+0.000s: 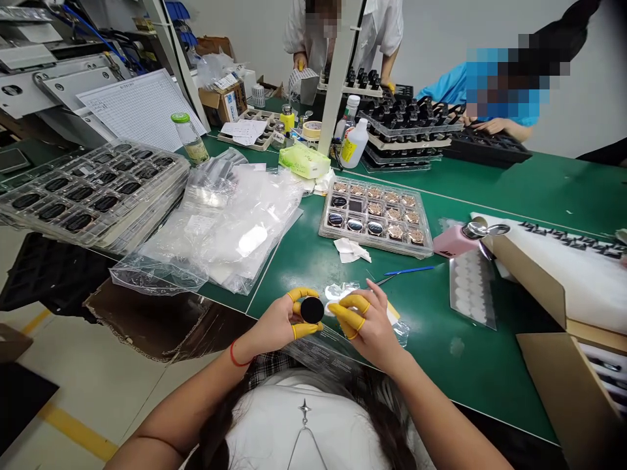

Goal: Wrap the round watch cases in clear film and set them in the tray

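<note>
Bench [490, 372], green and broad, is carrying everything from the far trays to the open cardboard box [553, 385] at the right, which is holding dark and white pieces [610, 369]. At the left, stacked clear trays [161, 199] are lying tilted, the top one keeping black round pieces [79, 222] in separate cells. Clear plastic bags [245, 225] are spreading beside them, whitish material showing through. At the far side, stacked flat trays [406, 141] are bearing black parts [411, 117]. Nearer the middle, a clear compartment tray [425, 250] is holding gold-toned round pieces [395, 232], with dark discs [354, 226] filling cells at its front left. A green tissue pack [304, 160] is lying behind it, near a white bottle [355, 143]; a pink bottle [455, 240] is standing just beside the tray's right end. The left hand [287, 320] is pinching a black disc [312, 310] between its yellow-covered fingers, above the bench's near edge. Just beside the disc, the right hand [365, 320] is pressing its fingers together on a small white piece [332, 307], partly hidden.
</note>
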The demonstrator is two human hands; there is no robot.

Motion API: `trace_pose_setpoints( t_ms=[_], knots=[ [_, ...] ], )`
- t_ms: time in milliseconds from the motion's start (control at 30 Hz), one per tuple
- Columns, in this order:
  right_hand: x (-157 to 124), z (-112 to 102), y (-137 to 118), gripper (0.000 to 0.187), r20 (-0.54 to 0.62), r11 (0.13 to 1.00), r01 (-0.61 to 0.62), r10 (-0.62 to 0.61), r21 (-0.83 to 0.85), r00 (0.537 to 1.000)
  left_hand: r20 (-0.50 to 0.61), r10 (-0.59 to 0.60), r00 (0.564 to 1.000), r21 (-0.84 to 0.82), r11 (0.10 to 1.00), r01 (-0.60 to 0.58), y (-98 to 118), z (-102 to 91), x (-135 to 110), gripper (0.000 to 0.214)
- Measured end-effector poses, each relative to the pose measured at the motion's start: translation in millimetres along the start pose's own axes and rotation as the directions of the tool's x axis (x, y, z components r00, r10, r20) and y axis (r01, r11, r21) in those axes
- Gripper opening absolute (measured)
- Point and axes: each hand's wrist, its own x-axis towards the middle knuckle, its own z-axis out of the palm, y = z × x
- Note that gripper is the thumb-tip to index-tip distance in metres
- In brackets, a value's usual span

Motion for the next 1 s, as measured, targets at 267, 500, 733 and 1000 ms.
trace_pose_setpoints(
  t_ms=[267, 500, 733, 1000],
  knots=[
    [11, 16, -9, 0.038, 0.026, 1.000, -0.017, 0.017, -0.017, 1.000, 0.020, 0.042, 0.999, 0.100, 0.994, -0.044, 1, 1.7, -2, 0.051],
    [-5, 21, -23, 0.039, -0.006, 0.998, -0.059, 0.059, -0.035, 0.998, -0.062, 0.031, 0.998, 0.030, 0.999, -0.029, -6, -4.1, -1, 0.054],
    [11, 6, -12, 0.030, -0.056, 0.982, -0.180, 0.184, 0.065, 0.981, -0.072, 0.056, 0.996, 0.034, 0.998, -0.053, 3, -6.9, -3, 0.050],
    [12, 7, 8, 0.012, 0.156, 0.865, -0.445, 0.419, 0.231, 0.895, -0.100, 0.163, 0.982, 0.068, 0.985, -0.157, 4, -13.5, -5, 0.045]
  ],
)
